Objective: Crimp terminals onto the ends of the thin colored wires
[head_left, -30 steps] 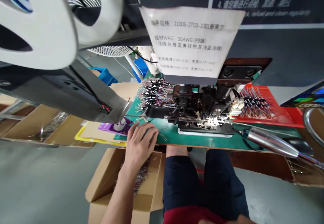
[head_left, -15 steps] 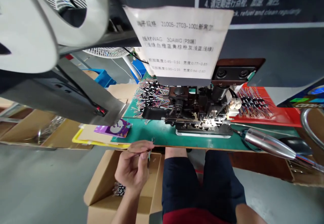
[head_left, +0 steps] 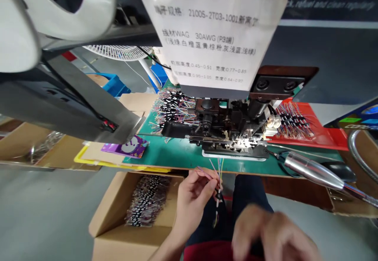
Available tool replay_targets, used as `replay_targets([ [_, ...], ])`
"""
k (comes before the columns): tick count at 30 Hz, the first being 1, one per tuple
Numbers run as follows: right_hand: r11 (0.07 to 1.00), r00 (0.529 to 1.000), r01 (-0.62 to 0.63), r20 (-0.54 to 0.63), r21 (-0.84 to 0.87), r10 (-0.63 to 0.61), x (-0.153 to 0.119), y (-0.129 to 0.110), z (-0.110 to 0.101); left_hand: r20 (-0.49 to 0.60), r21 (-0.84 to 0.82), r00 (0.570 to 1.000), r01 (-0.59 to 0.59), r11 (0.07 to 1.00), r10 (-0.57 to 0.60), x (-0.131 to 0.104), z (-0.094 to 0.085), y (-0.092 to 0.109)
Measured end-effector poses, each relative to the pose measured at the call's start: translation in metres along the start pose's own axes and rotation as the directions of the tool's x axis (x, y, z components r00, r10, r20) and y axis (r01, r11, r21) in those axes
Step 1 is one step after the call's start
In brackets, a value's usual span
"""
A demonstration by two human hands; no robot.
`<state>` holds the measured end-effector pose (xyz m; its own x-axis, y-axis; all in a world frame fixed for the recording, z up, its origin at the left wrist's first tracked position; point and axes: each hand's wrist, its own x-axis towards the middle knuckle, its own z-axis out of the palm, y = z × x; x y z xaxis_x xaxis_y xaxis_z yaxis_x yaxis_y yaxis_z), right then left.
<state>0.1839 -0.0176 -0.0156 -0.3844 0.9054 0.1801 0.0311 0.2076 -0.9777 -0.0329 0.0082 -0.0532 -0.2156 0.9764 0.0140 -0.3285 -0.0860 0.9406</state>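
Note:
My left hand [head_left: 196,192] pinches a short bundle of thin coloured wires [head_left: 219,195] with a black sleeve, in front of the green bench top's edge. The loose wire ends fan upward above my fingers, and the lower end hangs over my lap. My right hand [head_left: 273,235] is at the bottom right, smeared by motion, and its grip cannot be made out. Beyond both hands stands the crimping machine [head_left: 230,129], its lit die area just above the wire ends. Neither hand touches the machine.
A cardboard box [head_left: 165,229] at lower left holds many wire bundles. More bundles lie behind the machine's left side and in a red tray [head_left: 327,135] at right. A silver handled tool [head_left: 314,168] and a purple packet [head_left: 126,147] lie on the green bench top [head_left: 174,154].
My left hand has moved right, bringing the wire bundle before the machine and uncovering the bundles in the box. My right hand has come into view at the bottom right. The view has shifted slightly.

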Motion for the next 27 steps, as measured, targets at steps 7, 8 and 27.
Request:
replay_targets([
  [7, 0.934, 0.938, -0.339, 0.114, 0.115, 0.327, 0.019, 0.051, 0.020, 0.039, 0.009, 0.997, 0.063, 0.998, -0.063, 0.001, 0.020, -0.010],
  [8, 0.901, 0.923, -0.382, 0.135, 0.204, 0.361, 0.019, 0.054, 0.024, 0.052, 0.012, 0.997, 0.054, 0.998, -0.055, 0.000, 0.020, -0.012],
  [27, 0.838, 0.827, -0.544, 0.199, 0.043, 0.526, 0.020, 0.036, 0.016, 0.302, -0.093, 0.869, 0.435, 0.896, -0.391, 0.030, 0.015, -0.024],
])
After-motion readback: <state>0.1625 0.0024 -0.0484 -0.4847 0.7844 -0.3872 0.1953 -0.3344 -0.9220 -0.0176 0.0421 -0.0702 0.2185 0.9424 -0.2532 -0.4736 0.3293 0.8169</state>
